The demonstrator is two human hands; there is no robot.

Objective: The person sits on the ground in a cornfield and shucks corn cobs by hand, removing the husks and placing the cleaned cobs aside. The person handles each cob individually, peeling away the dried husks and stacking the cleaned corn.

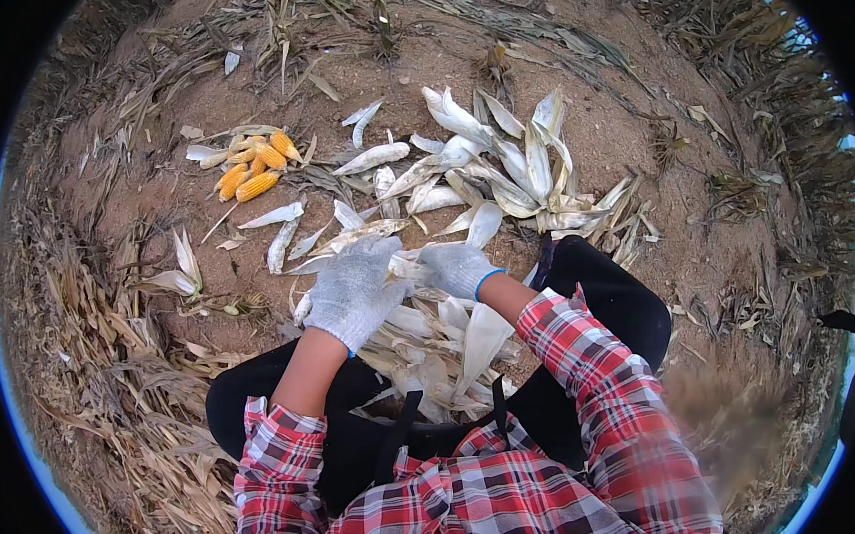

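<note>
In a pale knitted work glove, my left hand (358, 287) is closed on a dry, whitish corn husk (404, 267). My right hand (456, 268), gloved with a blue cuff edge, pinches the husk's other side, close beside the left. The gloves cover most of it, so whether an ear is inside cannot be seen. Below both hands, loose peeled husks (483, 341) are heaped between my legs. Just beyond them lie more husks and what look like corn ears still in their husks (373, 159).
A small pile of bare yellow corn ears (258, 182) rests on the soil at the upper left. Large opened husks (539, 161) spread ahead to the right. Dry corn stalks (99, 410) cover the ground at left, and my bent black-clad knees (605, 296) flank the work area.
</note>
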